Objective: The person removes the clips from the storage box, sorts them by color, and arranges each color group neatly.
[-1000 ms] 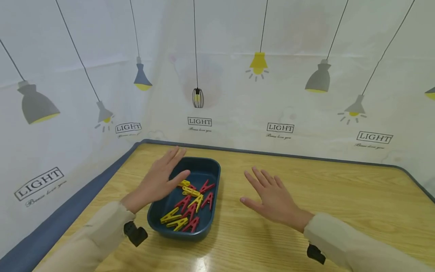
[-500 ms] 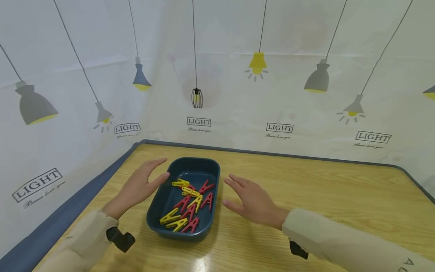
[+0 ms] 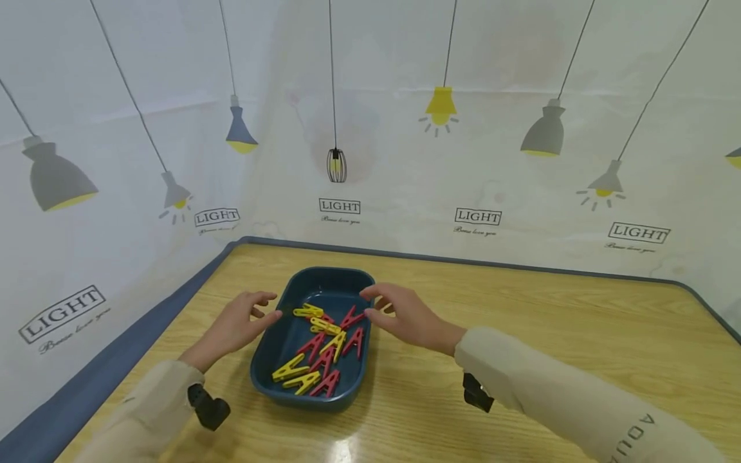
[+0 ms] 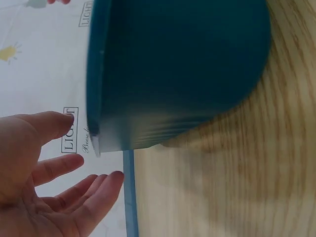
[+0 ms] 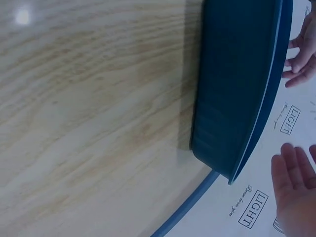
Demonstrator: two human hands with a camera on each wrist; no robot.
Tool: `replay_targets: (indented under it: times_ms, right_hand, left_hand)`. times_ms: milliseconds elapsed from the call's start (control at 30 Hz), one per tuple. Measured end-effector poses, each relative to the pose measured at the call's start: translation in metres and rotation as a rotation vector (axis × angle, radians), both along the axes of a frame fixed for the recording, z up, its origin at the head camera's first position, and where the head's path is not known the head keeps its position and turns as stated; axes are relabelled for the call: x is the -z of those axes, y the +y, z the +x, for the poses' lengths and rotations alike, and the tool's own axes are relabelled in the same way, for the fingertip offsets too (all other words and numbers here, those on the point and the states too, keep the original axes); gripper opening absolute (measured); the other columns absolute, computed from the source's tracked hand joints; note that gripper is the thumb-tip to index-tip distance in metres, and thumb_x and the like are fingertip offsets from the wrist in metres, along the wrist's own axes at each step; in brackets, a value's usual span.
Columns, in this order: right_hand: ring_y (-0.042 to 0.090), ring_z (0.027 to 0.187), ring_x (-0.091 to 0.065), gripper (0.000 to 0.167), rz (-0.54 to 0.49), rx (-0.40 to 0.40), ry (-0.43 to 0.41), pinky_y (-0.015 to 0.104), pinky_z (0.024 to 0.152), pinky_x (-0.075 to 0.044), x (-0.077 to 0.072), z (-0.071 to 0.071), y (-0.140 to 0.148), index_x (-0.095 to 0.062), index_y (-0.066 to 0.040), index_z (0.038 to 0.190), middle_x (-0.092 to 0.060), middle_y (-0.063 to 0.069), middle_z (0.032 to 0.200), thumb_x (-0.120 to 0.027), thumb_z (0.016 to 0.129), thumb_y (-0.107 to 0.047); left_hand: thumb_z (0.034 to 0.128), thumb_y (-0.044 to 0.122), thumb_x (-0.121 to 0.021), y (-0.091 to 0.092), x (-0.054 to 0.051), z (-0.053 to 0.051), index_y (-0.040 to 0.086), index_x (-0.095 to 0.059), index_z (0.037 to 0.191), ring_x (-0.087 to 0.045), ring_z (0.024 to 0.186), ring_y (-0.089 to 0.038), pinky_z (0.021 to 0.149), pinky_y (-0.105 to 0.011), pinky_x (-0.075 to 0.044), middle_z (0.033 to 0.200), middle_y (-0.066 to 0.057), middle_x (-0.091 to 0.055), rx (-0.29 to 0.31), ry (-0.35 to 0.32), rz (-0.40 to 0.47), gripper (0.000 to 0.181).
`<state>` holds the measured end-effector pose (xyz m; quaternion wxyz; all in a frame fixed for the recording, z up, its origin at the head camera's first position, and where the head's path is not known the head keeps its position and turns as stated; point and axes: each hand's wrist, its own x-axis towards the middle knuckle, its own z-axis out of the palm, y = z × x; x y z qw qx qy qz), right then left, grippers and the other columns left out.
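A dark blue basin (image 3: pixel 312 405) stands on the wooden table, holding several red and yellow clothespins (image 3: pixel 327 328) in a loose heap. My left hand (image 3: pixel 234 325) hovers at its left rim, thumb and fingers apart with nothing between them. In the left wrist view, that hand (image 4: pixel 59 192) is spread beside the basin's wall (image 4: pixel 173 74) without touching it. On the other side, my right hand (image 3: pixel 405 315) is at the right rim, fingers loosely bent and thumb apart. The right wrist view shows its fingers (image 5: pixel 291 173) clear of the basin's wall (image 5: pixel 232 89).
The wooden table (image 3: pixel 521 334) spreads out to the right of the basin, bordered by a dark blue edge (image 3: pixel 463 260). A white curtain (image 3: pixel 393 141) printed with lamps rises behind and to the left. Black cameras (image 3: pixel 211 408) are strapped at both wrists.
My left hand drew back from above the basin to its left side. My right hand moved left across the table to the right rim. The basin and clothespins stayed put.
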<state>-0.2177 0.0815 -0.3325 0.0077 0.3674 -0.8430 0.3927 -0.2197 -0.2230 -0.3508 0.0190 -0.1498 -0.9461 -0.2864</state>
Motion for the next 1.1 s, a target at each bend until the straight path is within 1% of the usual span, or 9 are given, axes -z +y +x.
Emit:
replay_targets:
  times_ms: [133, 300, 433, 600, 667, 833, 900, 1100]
  right_hand:
    - [0.015, 0.085, -0.058, 0.022, -0.030, -0.011, 0.013, 0.023, 0.073, -0.047, -0.001, -0.010, -0.005, -0.058, -0.001, 0.107, -0.060, 0.009, 0.100, -0.054, 0.088, -0.011]
    - [0.011, 0.080, -0.058, 0.017, -0.035, -0.007, 0.033, 0.021, 0.069, -0.046, -0.002, -0.020, -0.010, -0.061, -0.003, 0.101, -0.062, 0.006, 0.091, -0.054, 0.088, -0.011]
    - [0.009, 0.078, -0.057, 0.016, -0.024, -0.005, 0.042, 0.021, 0.068, -0.046, -0.004, -0.023, -0.013, -0.062, -0.003, 0.099, -0.063, 0.005, 0.089, -0.054, 0.088, -0.012]
    - [0.010, 0.075, -0.057, 0.015, -0.014, 0.002, 0.058, 0.022, 0.067, -0.046, -0.009, -0.029, -0.019, -0.062, -0.003, 0.096, -0.063, 0.005, 0.087, -0.054, 0.088, -0.012]
    - [0.010, 0.076, -0.057, 0.016, 0.005, -0.003, 0.039, 0.022, 0.068, -0.046, -0.011, -0.032, -0.022, -0.062, -0.003, 0.097, -0.063, 0.004, 0.089, -0.055, 0.088, -0.013]
    - [0.010, 0.082, -0.057, 0.020, 0.137, -0.059, -0.073, 0.024, 0.072, -0.045, -0.015, -0.040, -0.026, -0.061, -0.005, 0.102, -0.062, 0.002, 0.094, -0.055, 0.088, -0.019]
    - [0.010, 0.084, -0.056, 0.021, 0.179, -0.073, -0.102, 0.025, 0.073, -0.045, -0.016, -0.043, -0.028, -0.061, -0.006, 0.103, -0.062, 0.002, 0.095, -0.054, 0.089, -0.020]
    - [0.013, 0.086, -0.056, 0.023, 0.178, -0.055, -0.115, 0.027, 0.075, -0.045, -0.018, -0.051, -0.040, -0.061, -0.004, 0.104, -0.062, 0.003, 0.096, -0.055, 0.088, -0.020]
  left_hand:
    - [0.0878, 0.024, -0.056, -0.001, 0.004, -0.008, -0.005, -0.047, 0.122, -0.059, 0.081, -0.028, 0.062, -0.035, -0.049, 0.107, -0.024, -0.053, 0.004, -0.051, 0.020, 0.046]
    - [0.0879, 0.020, -0.056, 0.001, 0.007, -0.015, -0.004, -0.046, 0.123, -0.059, 0.066, -0.018, 0.050, -0.029, -0.048, 0.097, -0.020, -0.058, -0.006, -0.114, 0.084, 0.044]
    - [0.0875, 0.017, -0.056, 0.002, 0.008, -0.017, -0.003, -0.046, 0.122, -0.056, 0.061, -0.015, 0.047, -0.028, -0.048, 0.089, -0.016, -0.060, -0.011, -0.136, 0.111, 0.042]
    - [0.0870, 0.015, -0.057, 0.003, 0.008, -0.017, -0.004, -0.046, 0.122, -0.055, 0.058, -0.015, 0.046, -0.029, -0.048, 0.082, -0.012, -0.061, -0.025, -0.155, 0.145, 0.041]
    - [0.0870, 0.014, -0.057, 0.003, 0.008, -0.017, -0.004, -0.046, 0.122, -0.055, 0.059, -0.015, 0.047, -0.030, -0.048, 0.081, -0.011, -0.060, -0.030, -0.162, 0.163, 0.041]
    - [0.0866, 0.012, -0.057, 0.004, 0.009, -0.017, -0.004, -0.046, 0.121, -0.054, 0.059, -0.015, 0.048, -0.032, -0.048, 0.080, -0.011, -0.059, -0.049, -0.173, 0.181, 0.040]
    - [0.0864, 0.012, -0.057, 0.005, 0.010, -0.017, -0.004, -0.046, 0.121, -0.053, 0.060, -0.015, 0.049, -0.032, -0.048, 0.080, -0.011, -0.059, -0.056, -0.176, 0.177, 0.040]
    - [0.0859, 0.012, -0.058, 0.005, 0.009, -0.018, -0.003, -0.047, 0.121, -0.053, 0.057, -0.015, 0.048, -0.033, -0.048, 0.079, -0.011, -0.059, -0.072, -0.185, 0.164, 0.040]
